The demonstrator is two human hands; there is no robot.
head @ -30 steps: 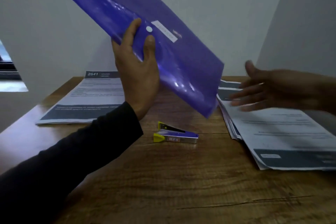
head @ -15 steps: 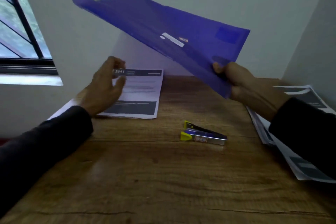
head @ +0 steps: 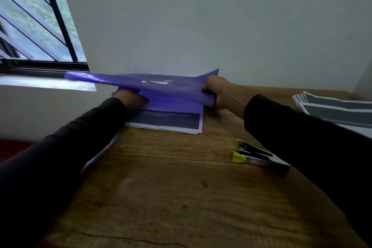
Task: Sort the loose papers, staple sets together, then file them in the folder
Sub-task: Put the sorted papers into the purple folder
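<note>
Head view: the right hand (head: pixel 223 94) grips the right edge of the purple folder (head: pixel 153 84), held low and almost flat. To file well, I would keep that flap raised while the papers slide under. The left hand (head: pixel 130 98) rests on the paper set (head: pixel 171 121) just beneath the folder; its fingers are hidden, so its hold is unclear. The stapler (head: pixel 255 156) lies nearer than the right hand.

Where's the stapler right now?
In the head view the stapler lies on the wooden table, right of centre, beside the right sleeve and nearer than the paper set.
</note>
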